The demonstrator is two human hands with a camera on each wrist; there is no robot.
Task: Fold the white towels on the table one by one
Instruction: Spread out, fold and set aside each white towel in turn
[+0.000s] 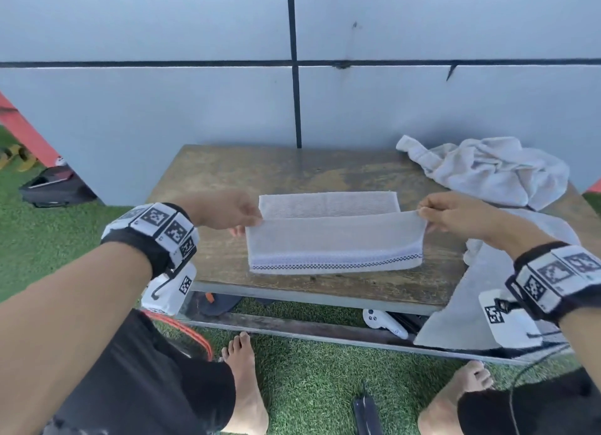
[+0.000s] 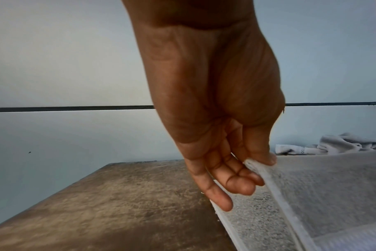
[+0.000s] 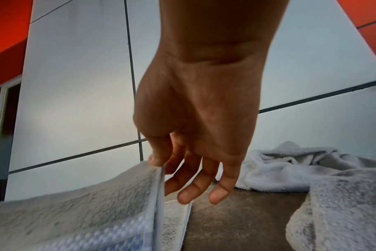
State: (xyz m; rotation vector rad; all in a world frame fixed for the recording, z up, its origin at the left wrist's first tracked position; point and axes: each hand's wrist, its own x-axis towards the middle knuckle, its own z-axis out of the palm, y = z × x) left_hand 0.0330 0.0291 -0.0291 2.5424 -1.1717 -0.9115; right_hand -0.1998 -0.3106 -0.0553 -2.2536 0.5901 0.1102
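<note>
Towel (image 1: pixel 335 239) long axis left-right, striped hem nearest; left hand (image 1: pixel 224 210), right hand (image 1: pixel 455 216) pinch raised corners. Worn wooden table (image 1: pixel 227 174), grey panel wall (image 1: pixel 162 109).

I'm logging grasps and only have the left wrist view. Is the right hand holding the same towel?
Observer: Yes. The right hand pinches the opposite corner of the towel, thumb on top in the right wrist view.
Operator: Is the whole towel off the table?
Observer: No. Only the near layer is raised; the far part lies flat on the table.
Operator: More towels waiting?
Observer: A crumpled pile sits at the far right corner, and another towel hangs over the table's right edge.
</note>
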